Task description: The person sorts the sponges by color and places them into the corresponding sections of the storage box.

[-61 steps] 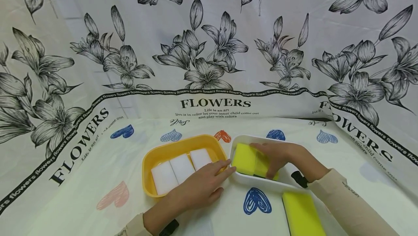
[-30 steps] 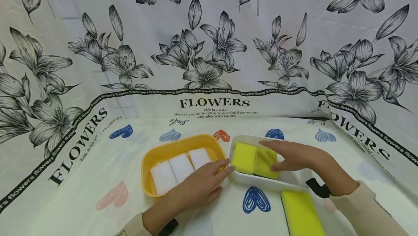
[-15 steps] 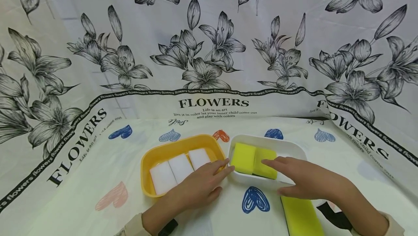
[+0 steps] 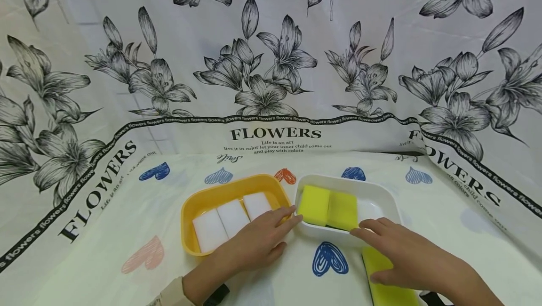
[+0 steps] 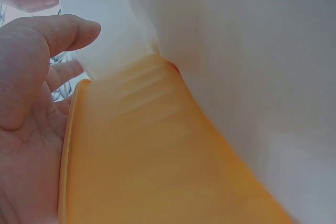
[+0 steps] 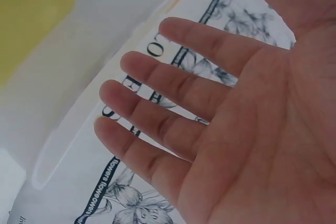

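Observation:
My left hand (image 4: 254, 245) lies over the near right rim of a yellow box (image 4: 189, 202), fingers extended to the left end of a white box (image 4: 378, 205). Three white sponge blocks (image 4: 234, 220) are in the yellow box, the right one partly behind my fingers. Two yellow sponges (image 4: 315, 205) with dark undersides sit side by side in the left part of the white box. Another yellow sponge (image 4: 376, 259) lies on the table in front of that box. My right hand (image 4: 402, 252) hovers over it, holding nothing; its fingers look spread and relaxed in the right wrist view.
A white cloth (image 4: 148, 216) with printed hearts covers the table. Behind and at both sides rises a curtain (image 4: 271, 141) with flower drawings and lettering. The two boxes stand close together, end to end.
My right hand has let go of the right-hand yellow sponge inside the white box, then moved right and toward me, over the loose sponge. The left hand has stayed in place.

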### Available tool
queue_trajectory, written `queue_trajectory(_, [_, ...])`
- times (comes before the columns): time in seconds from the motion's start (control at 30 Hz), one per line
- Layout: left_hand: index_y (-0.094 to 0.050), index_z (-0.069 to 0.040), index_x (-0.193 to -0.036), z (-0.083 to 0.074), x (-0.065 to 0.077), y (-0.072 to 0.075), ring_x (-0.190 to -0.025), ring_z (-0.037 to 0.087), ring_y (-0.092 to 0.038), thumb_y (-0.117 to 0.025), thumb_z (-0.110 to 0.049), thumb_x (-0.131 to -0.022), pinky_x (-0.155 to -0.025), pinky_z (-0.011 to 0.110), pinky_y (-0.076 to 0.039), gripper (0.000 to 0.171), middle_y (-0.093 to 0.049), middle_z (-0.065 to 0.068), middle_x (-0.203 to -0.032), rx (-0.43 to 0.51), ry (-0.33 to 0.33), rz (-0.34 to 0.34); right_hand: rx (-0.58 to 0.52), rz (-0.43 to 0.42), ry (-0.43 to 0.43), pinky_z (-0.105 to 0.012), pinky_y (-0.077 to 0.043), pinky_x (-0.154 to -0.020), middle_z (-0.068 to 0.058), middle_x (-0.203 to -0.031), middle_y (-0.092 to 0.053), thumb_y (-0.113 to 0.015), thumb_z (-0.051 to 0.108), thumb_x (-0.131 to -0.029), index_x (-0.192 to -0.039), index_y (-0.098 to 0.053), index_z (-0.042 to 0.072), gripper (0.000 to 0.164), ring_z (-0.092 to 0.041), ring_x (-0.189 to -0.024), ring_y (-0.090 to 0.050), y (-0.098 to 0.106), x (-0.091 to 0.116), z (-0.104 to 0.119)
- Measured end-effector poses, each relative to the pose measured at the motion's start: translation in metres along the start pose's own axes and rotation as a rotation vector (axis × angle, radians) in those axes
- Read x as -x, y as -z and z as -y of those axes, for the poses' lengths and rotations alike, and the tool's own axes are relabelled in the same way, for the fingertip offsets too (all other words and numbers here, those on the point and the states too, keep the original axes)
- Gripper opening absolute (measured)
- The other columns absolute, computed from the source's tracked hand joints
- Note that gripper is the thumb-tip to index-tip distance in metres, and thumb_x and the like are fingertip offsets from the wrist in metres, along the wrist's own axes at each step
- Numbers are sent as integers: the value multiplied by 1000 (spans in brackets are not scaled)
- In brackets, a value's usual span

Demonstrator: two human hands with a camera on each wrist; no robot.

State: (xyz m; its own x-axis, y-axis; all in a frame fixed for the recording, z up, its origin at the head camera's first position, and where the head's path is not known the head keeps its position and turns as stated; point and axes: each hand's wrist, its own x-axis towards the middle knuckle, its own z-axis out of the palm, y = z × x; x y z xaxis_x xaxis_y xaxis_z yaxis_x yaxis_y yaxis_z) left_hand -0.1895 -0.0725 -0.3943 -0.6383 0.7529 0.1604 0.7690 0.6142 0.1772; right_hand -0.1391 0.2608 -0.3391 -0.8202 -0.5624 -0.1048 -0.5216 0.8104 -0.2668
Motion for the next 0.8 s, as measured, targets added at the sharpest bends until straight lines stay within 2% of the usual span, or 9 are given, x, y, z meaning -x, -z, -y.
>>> queue_trajectory(0.13, [-35,-21,-157,0,0,1,-140,22,-42,-70,-20,-95,-111,38,-38,71,-35,6,-159,-4,-2,-7,16,2,-19,-50,-56,-88,6,-133,-54,-88,44,-72,-139,-57,32,74,-21,-112,-54,-2,6,3])
queue_trajectory(0.2, [-35,-21,-157,0,0,1,-140,21,-41,-69,-20,-95,-112,38,-38,71,-35,5,-159,-4,1,-7,1,22,-41,-54,-56,-84,6,-131,-55,-88,47,-71,-138,-57,35,74,-19,-108,-55,-3,9,5])
queue_trajectory(0.3, [-35,-22,-157,0,0,2,-140,21,-41,-69,-20,-95,-112,37,-38,71,-34,5,-159,-2,3,-7,-18,45,-63,-52,-57,-83,7,-132,-55,-86,53,-71,-139,-56,37,76,-17,-106,-55,-5,13,7])
queue_trajectory(0.43, [-35,-21,-157,-1,0,3,-140,22,-41,-68,-20,-96,-112,37,-38,70,-34,6,-159,0,1,-2,-98,77,-73,-48,-57,-86,8,-136,-53,-82,59,-71,-141,-54,39,78,-20,-110,-57,-11,18,6])
queue_trajectory(0.57, [-35,-22,-157,-1,0,3,-140,22,-42,-69,-20,-95,-112,37,-38,71,-34,6,-159,1,2,-1,-149,101,-91,-53,-56,-85,2,-144,-49,-76,72,-66,-145,-49,41,89,-28,-120,-55,-17,21,7])
queue_trajectory(0.7, [-35,-22,-157,-2,-1,2,-139,22,-42,-69,-20,-95,-111,37,-38,70,-35,5,-159,-8,6,3,-143,105,-85,-55,-56,-83,-6,-152,-43,-71,81,-62,-149,-44,38,101,-37,-127,-50,-24,22,8])
queue_trajectory(0.8, [-36,-21,-157,-3,-1,2,-139,22,-43,-69,-21,-95,-111,37,-39,70,-35,6,-159,-20,8,7,-128,100,-52,-54,-56,-84,-7,-154,-40,-68,82,-64,-150,-44,38,100,-40,-130,-48,-28,23,5])
